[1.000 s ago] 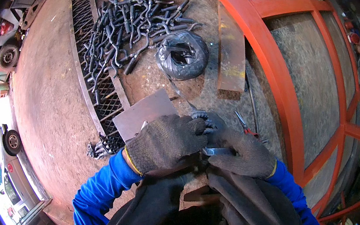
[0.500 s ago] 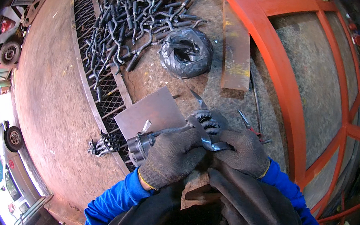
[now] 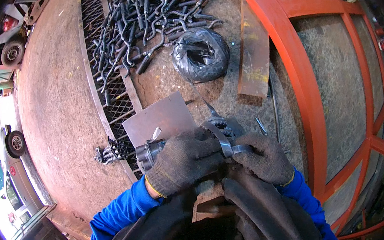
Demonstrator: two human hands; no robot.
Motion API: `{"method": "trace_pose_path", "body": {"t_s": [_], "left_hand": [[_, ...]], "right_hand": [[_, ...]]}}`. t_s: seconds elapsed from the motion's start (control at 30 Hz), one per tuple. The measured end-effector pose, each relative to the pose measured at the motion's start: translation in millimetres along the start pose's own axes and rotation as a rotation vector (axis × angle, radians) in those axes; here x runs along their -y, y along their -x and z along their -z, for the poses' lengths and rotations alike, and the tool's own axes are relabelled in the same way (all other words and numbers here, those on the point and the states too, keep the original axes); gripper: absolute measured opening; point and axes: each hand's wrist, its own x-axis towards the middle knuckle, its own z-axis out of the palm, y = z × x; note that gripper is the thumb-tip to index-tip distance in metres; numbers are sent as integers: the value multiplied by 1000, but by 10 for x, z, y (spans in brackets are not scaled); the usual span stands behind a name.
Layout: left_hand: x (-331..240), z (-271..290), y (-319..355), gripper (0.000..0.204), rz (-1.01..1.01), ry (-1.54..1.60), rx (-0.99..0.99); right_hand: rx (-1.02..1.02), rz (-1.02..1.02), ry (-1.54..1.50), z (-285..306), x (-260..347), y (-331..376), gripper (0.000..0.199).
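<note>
Dark plastic strip (image 3: 222, 140): pinched by right hand (image 3: 264, 159), slanted forward-left from it; bent-rod bundle (image 3: 147, 154): laid crosswise, clasped by nearer left hand (image 3: 188, 158).

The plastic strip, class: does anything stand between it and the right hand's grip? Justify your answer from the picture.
Nothing visible stands in the way: the right hand has the plastic strip in its grip. The metal plate lies to the left, beyond the left hand, not between them.
</note>
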Motion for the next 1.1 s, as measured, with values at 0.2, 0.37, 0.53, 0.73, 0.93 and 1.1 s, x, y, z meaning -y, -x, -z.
{"method": "trace_pose_path", "body": {"t_s": [0.2,0.37,0.53,0.73,0.93,1.1], "left_hand": [[-51,36,-50,23,55,-106,61],[-27,16,-52,20,65,41,27],[95,-68,-18,24,-40,71,-18],[-96,-146,25,28,194,73,-84],[144,-212,114,28,-74,174,-180],[-67,-5,193,21,373,564,-294]], "right_hand": [[9,134,72,35,-71,1,28],[30,192,230,80,-10,-26,34],[-35,51,48,43,19,-37,31],[-54,262,317,64,92,-92,25],[76,196,338,195,213,-128,17],[-6,172,267,173,238,-168,12]]}}
